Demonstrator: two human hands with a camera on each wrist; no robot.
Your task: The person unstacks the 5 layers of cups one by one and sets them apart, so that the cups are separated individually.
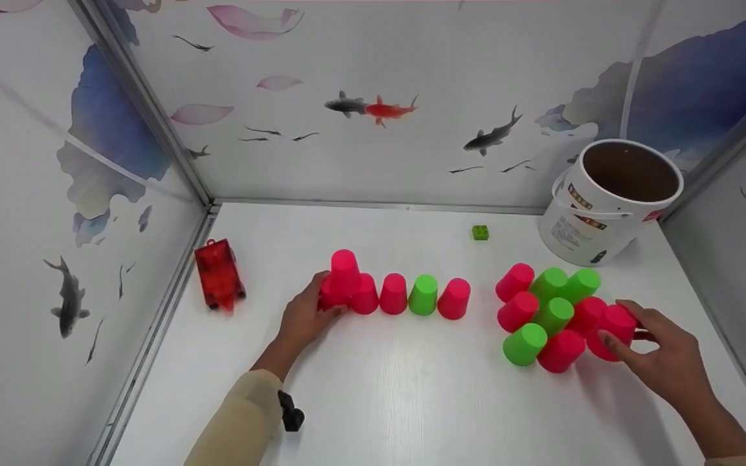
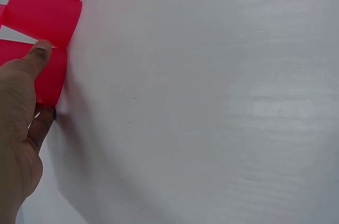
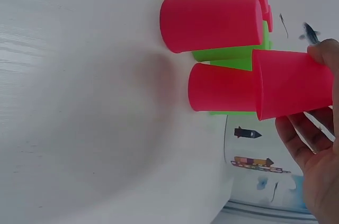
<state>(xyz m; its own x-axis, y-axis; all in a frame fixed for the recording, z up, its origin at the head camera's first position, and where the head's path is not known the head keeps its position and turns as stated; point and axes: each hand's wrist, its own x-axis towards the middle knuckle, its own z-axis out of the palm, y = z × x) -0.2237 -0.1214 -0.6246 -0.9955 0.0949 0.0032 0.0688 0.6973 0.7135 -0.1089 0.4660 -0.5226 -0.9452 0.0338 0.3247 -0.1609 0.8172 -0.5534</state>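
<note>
In the head view, my left hand (image 1: 305, 317) grips the pink cup (image 2: 48, 78) at the left end of a row, thumb on its near side. Another pink cup (image 1: 345, 270) stands upside down on top of the first two. To their right in the row are a pink cup (image 1: 394, 294), a green cup (image 1: 423, 296) and one more pink cup (image 1: 454, 299). My right hand (image 1: 667, 353) holds a pink cup (image 3: 294, 83) between thumb and fingers, raised above the table beside a cluster of upside-down pink and green cups (image 1: 553, 316).
A white bucket (image 1: 580, 226) with a handle stands at the back right corner. One small green block (image 1: 480, 232) lies near the back wall. At the left is a red toy vehicle (image 1: 217, 275). Printed walls (image 1: 412, 162) enclose the white table (image 1: 412, 401).
</note>
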